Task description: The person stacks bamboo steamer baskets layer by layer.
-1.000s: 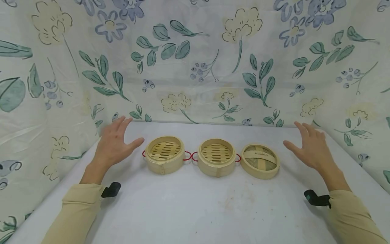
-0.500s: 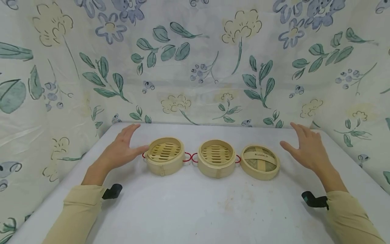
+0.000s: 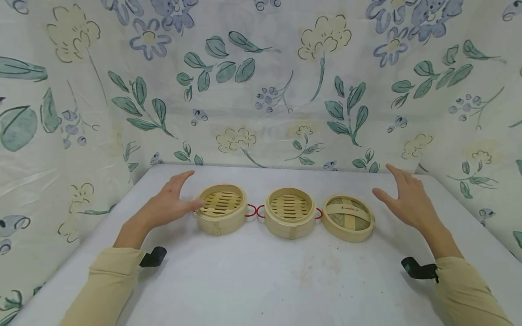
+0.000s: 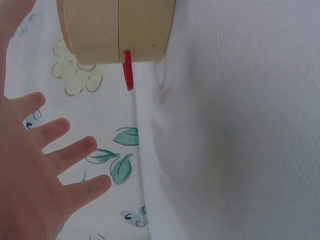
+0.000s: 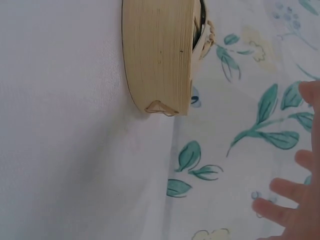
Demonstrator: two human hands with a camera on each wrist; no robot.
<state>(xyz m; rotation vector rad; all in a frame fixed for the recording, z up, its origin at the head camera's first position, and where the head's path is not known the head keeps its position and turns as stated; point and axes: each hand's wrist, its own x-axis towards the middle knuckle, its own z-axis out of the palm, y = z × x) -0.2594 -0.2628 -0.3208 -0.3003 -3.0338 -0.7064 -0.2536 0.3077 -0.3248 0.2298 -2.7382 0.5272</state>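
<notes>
Two round bamboo steamer baskets with slatted bottoms and red side handles stand in a row, the left basket (image 3: 221, 224) and the middle basket (image 3: 290, 226). To their right lies a bamboo steamer lid (image 3: 348, 233) with a woven top and a strap across it. My left hand (image 3: 165, 208) hovers beside the left basket, fingers spread; its thumb overlaps the rim in the head view, while the left wrist view shows the hand apart from the basket (image 4: 95, 35). Off to the right of the lid, my right hand (image 3: 409, 201) is held in the air, fingers extended, holding nothing.
The baskets and lid rest on a white-covered table (image 3: 228, 280). A floral cloth (image 3: 277, 59) hangs behind the table and along both sides. Small dark specks and a brownish stain (image 3: 310, 269) mark the cover in front of the lid.
My left hand has moved right, closer to the left basket. The right hand has shifted slightly left toward the lid. Both baskets and the lid have stayed put.
</notes>
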